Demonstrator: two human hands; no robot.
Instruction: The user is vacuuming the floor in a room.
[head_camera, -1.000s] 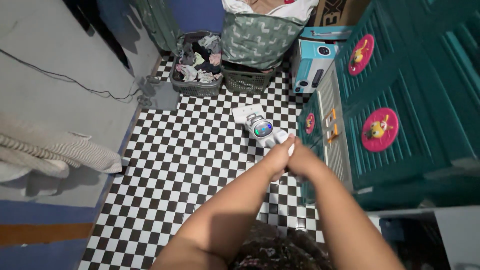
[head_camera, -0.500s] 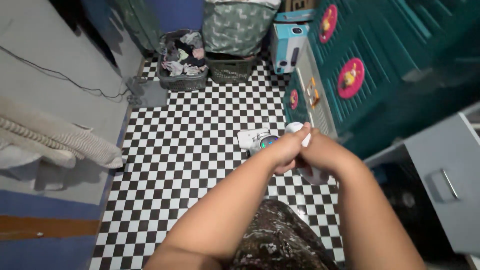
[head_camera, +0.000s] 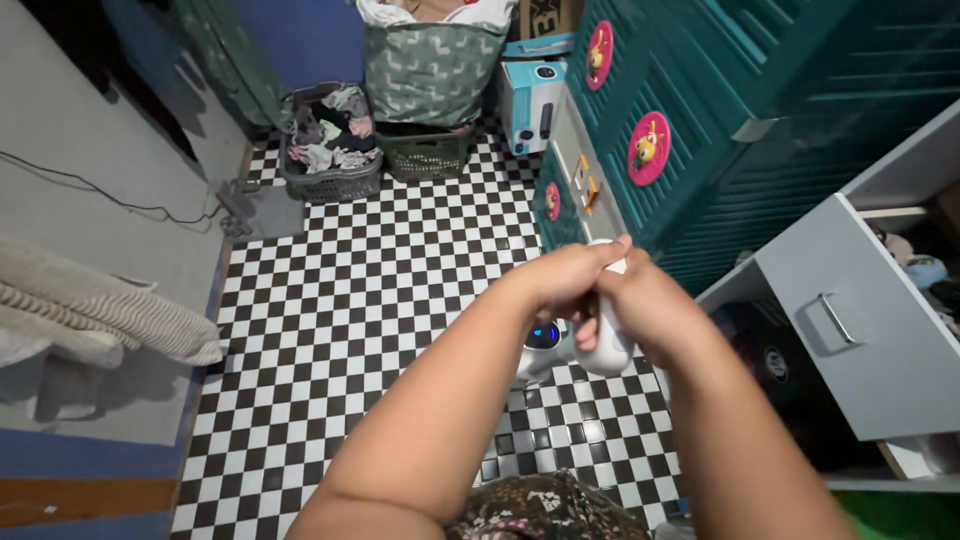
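Both hands, left hand (head_camera: 562, 283) and right hand (head_camera: 640, 310), grip a white device (head_camera: 605, 345) held between them.

Bright, even room light with soft shadows

The checkered floor (head_camera: 380, 300) looks clear and sharp. The arms close to the camera are a bit blurry. Straight lines bend near the edges, and the top left corner is dark.
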